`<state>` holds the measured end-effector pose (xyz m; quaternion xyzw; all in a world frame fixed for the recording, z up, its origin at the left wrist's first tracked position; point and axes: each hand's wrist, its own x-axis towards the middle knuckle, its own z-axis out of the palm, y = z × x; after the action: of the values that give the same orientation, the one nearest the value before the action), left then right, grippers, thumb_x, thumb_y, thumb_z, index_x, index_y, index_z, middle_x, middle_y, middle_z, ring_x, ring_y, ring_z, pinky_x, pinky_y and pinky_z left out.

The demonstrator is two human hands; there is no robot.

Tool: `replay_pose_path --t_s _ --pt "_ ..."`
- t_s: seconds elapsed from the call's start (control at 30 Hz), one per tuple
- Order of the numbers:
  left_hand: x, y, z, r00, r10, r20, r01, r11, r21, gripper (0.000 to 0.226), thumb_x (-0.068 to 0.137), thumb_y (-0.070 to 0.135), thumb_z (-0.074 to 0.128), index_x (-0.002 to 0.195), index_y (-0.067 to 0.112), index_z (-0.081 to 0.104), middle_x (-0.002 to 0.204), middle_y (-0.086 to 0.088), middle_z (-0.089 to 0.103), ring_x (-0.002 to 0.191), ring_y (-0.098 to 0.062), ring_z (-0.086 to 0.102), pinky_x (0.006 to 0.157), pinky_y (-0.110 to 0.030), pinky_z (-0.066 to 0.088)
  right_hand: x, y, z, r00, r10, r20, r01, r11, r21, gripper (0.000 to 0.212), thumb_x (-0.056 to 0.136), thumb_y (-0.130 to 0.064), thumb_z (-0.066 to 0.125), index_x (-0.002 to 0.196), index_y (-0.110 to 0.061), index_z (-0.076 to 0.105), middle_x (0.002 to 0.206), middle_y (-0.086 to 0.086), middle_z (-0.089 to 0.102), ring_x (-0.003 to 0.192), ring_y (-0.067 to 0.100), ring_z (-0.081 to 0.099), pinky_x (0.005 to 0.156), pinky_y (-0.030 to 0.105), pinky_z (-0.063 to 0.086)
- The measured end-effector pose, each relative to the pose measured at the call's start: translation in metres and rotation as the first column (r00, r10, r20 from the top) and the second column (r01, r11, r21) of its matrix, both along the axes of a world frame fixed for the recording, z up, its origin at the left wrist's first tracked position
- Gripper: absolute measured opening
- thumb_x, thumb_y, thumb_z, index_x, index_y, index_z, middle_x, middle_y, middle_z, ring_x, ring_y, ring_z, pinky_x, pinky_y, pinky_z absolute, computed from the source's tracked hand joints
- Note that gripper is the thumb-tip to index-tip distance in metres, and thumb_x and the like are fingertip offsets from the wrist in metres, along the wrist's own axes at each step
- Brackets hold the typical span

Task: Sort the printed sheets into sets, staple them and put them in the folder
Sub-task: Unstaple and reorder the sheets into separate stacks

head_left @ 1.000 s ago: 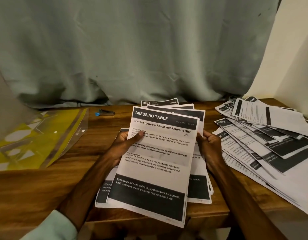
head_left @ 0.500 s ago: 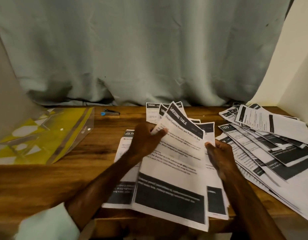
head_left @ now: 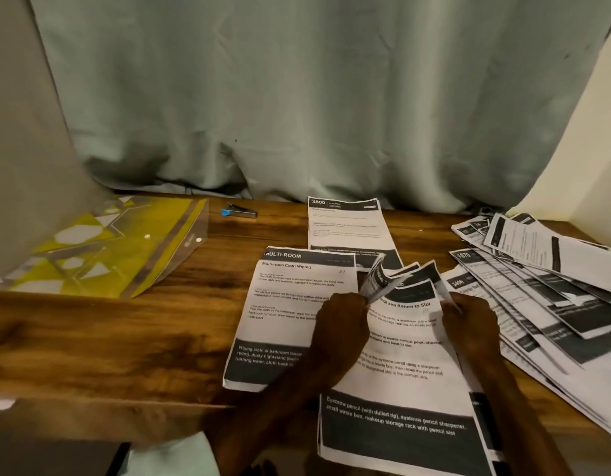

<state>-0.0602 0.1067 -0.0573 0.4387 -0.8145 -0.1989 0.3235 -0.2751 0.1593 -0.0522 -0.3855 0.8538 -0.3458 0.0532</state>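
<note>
Head view: left hand pinches the curled top sheets of the eyebrow-pencil stack at six o'clock, and right hand grips its edge. Risk, I'd say: thin sheets cling, two lift together, sets get mixed. Over at eleven sits the stapler, folder at nine.

Matt paper sheets lie on a grained wooden table beside a glossy plastic folder.
</note>
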Motion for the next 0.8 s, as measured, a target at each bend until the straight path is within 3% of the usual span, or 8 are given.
replay_pose_path --t_s 0.23,0.3,0.4,0.53,0.63,0.7,0.8 --pt "0.001 -0.005 -0.006 0.999 -0.002 -0.036 0.000 0.998 -0.064 0.027 0.104 0.028 0.055 0.119 0.012 0.071 0.114 -0.006 0.075 0.098 -0.021 0.070 0.088 -0.030 0.058 0.003 0.003 0.000 0.999 0.009 0.032 -0.008 0.999 -0.031 0.019 0.100 -0.015 0.060 0.100 -0.005 0.076 0.097 0.020 0.074 0.089 0.037 0.067 0.077 0.037 0.049" --pt "0.004 -0.011 -0.007 0.999 -0.013 -0.046 0.009 0.997 -0.076 0.027 0.105 0.032 0.054 0.111 0.013 0.073 0.103 -0.003 0.076 0.087 -0.016 0.069 0.079 -0.032 0.060 0.003 0.004 0.000 0.997 0.028 0.072 -0.021 0.996 -0.091 0.019 0.099 -0.015 0.062 0.104 -0.004 0.076 0.099 0.016 0.074 0.093 0.035 0.067 0.081 0.038 0.049" --pt "0.013 -0.016 0.002 0.993 -0.050 -0.111 0.049 0.999 -0.019 0.031 0.106 0.035 0.053 0.094 0.014 0.073 0.079 0.006 0.070 0.063 -0.004 0.064 0.058 -0.016 0.051 0.005 0.004 0.005 0.990 0.048 0.131 -0.030 0.990 -0.139 0.023 0.098 -0.022 0.062 0.110 -0.009 0.076 0.104 0.011 0.075 0.097 0.031 0.068 0.093 0.046 0.053" --pt "0.036 -0.018 0.030 0.944 -0.066 -0.324 0.112 0.985 0.127 0.023 0.102 0.031 0.059 0.086 0.017 0.069 0.073 0.019 0.066 0.060 0.008 0.066 0.051 -0.010 0.049 0.012 0.001 0.019 0.954 0.069 0.291 0.007 0.968 -0.250 0.020 0.097 -0.031 0.065 0.082 -0.017 0.067 0.077 0.004 0.070 0.074 0.027 0.068 0.075 0.041 0.055" --pt "0.060 -0.025 0.048 0.903 0.061 -0.425 0.073 0.953 0.293 0.013 0.097 0.033 0.067 0.088 0.024 0.066 0.078 0.011 0.072 0.065 0.001 0.072 0.055 -0.013 0.053 0.024 0.000 0.036 0.893 0.132 0.431 0.011 0.950 -0.313 0.019 0.095 -0.032 0.069 0.085 -0.015 0.067 0.080 0.003 0.072 0.071 0.021 0.071 0.073 0.042 0.060" --pt "0.080 -0.028 0.060 0.871 0.104 -0.480 0.091 0.926 0.366 0.014 0.095 0.032 0.068 0.094 0.018 0.068 0.081 0.002 0.076 0.070 -0.009 0.075 0.056 -0.018 0.057 0.034 -0.001 0.048 0.857 0.236 0.457 -0.053 0.924 -0.378 0.014 0.093 -0.031 0.071 0.092 -0.017 0.070 0.086 -0.001 0.076 0.070 0.017 0.074 0.062 0.035 0.061" --pt "0.110 -0.032 0.072 0.819 0.154 -0.553 0.151 0.872 0.467 0.018 0.093 0.029 0.071 0.099 0.012 0.069 0.088 -0.002 0.079 0.074 -0.022 0.077 0.056 -0.024 0.059 0.045 -0.008 0.055 0.799 0.331 0.501 -0.104 0.898 -0.427 0.013 0.092 -0.030 0.072 0.097 -0.018 0.071 0.089 -0.003 0.077 0.071 0.016 0.075 0.060 0.031 0.061"
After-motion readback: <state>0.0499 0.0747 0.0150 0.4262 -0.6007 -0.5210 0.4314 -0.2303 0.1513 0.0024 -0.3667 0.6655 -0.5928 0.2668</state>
